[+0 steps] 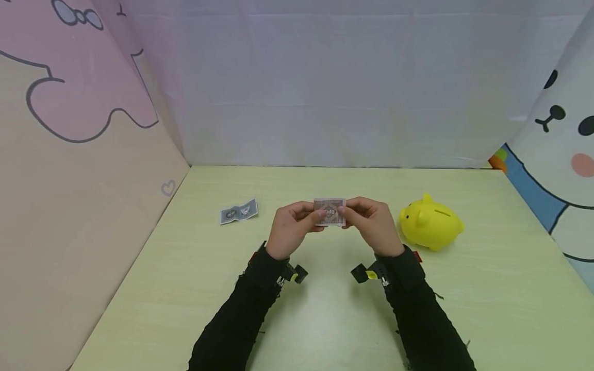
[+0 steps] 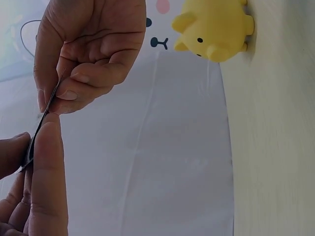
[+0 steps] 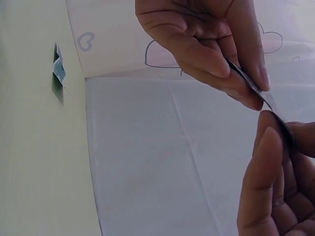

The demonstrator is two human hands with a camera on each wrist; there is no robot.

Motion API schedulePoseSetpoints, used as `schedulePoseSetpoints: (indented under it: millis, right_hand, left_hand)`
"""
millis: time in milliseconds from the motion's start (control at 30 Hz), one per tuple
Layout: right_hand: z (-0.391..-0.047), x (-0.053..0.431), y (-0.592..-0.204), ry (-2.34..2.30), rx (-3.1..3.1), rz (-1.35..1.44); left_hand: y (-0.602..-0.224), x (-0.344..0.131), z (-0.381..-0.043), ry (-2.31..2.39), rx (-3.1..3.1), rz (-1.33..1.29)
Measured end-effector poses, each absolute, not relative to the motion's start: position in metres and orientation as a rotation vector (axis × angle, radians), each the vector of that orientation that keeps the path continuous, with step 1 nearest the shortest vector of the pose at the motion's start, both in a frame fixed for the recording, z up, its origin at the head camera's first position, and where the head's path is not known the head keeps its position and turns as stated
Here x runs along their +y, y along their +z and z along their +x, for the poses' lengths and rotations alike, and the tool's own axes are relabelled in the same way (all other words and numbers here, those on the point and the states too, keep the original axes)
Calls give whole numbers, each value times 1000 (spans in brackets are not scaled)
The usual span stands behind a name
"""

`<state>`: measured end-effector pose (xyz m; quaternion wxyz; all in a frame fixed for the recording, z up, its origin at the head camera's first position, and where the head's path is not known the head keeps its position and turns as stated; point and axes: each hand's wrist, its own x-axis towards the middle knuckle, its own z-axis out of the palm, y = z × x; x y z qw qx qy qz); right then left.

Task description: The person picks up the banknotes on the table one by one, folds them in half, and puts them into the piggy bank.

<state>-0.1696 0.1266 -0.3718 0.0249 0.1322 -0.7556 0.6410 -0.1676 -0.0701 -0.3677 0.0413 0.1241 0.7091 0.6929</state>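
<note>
A small paper banknote (image 1: 330, 205), brownish and nearly square as it faces the head camera, is stretched between both hands above the table. My left hand (image 1: 291, 226) pinches its left edge between thumb and fingers, and my right hand (image 1: 374, 224) pinches its right edge the same way. Seen edge-on in the left wrist view, the banknote (image 2: 43, 118) is a thin, slightly bent dark strip. To the left of the hands, a second, blue-grey banknote (image 1: 238, 212) lies creased on the table. A yellow piggy bank (image 1: 430, 222), with a slot on top, stands just right of my right hand.
The pale wooden table (image 1: 325, 319) runs back to a white cloth backdrop (image 1: 334, 93). Printed cartoon panels flank it, a pink and beige one (image 1: 93, 180) on the left and a white bear (image 1: 566, 170) on the right. Each dark-sleeved wrist carries a small camera.
</note>
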Motion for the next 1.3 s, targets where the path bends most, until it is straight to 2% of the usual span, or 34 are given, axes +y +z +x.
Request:
schedulePoseSetpoints:
  millis: [733, 1300]
  right_hand:
    - [-169, 125, -373, 1971, -2344, 446]
    - [-170, 128, -372, 1973, -2325, 373]
  left_hand:
    - [-368, -73, -169, 2147, 2197, 363]
    - [-363, -76, -166, 2151, 2225, 380]
